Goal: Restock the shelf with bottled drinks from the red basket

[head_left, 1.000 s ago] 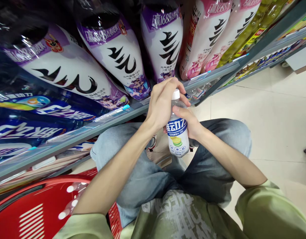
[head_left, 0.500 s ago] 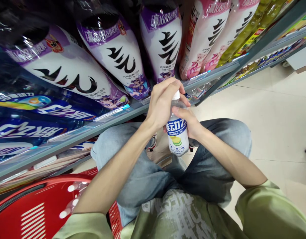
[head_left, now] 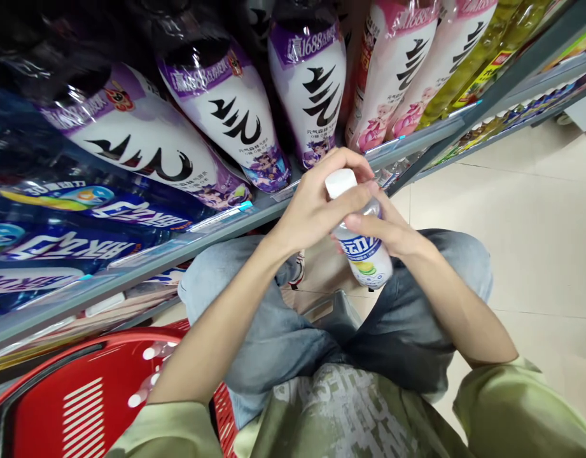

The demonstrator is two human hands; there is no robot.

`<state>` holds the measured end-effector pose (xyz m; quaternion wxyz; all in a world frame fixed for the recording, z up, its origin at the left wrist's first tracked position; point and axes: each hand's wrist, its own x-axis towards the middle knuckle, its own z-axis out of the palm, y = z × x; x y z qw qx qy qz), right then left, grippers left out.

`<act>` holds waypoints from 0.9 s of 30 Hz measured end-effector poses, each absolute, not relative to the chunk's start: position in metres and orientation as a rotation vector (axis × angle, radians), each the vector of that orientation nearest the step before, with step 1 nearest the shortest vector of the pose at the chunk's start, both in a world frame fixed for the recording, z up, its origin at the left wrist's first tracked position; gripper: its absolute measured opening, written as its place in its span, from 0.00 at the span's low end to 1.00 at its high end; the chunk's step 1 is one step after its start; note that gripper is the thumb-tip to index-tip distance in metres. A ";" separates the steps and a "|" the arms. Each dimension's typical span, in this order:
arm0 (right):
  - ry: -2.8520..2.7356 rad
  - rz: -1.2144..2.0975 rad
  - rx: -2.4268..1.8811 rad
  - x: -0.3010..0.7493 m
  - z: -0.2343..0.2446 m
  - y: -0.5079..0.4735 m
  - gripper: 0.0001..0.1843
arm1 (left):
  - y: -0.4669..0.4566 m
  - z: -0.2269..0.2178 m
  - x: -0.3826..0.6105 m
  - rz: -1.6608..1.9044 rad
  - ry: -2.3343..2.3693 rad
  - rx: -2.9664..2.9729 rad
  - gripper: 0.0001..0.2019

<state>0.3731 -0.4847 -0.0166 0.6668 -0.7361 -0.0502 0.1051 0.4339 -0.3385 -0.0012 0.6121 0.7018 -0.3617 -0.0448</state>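
Note:
A clear drink bottle (head_left: 366, 257) with a white cap and a blue-and-white label is held between both hands above my knees. It tilts, its cap end up and to the left. My left hand (head_left: 316, 200) curls around the neck just below the cap, thumb across the front and fingers behind. Lower down, my right hand (head_left: 390, 229) grips the upper body of the bottle, its thumb over the top of the label. Some fingers of both hands are hidden behind the bottle.
Large bottles with purple-and-white labels (head_left: 240, 114) fill the shelf ahead, beside pink ones (head_left: 392, 76) and blue ones (head_left: 83, 235). The shelf edge (head_left: 264, 215) runs close beyond my hands. A red basket (head_left: 39, 407) with white-capped bottles stands at my left.
The bottle has tilted and shifted right, so its cap shows fully. My left hand has moved from over the cap to around the neck, thumb now in front.

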 end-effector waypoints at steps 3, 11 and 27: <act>-0.344 0.190 -1.703 0.374 -0.006 -0.506 0.28 | -0.335 -0.004 0.433 0.105 -0.948 1.657 0.18; -0.472 0.386 -2.302 0.351 0.001 -0.545 0.38 | -0.343 -0.034 0.413 -0.110 -1.057 1.838 0.15; -0.454 0.955 -2.643 0.315 -0.015 -0.566 0.37 | -0.386 -0.112 0.429 -0.684 -1.039 2.661 0.16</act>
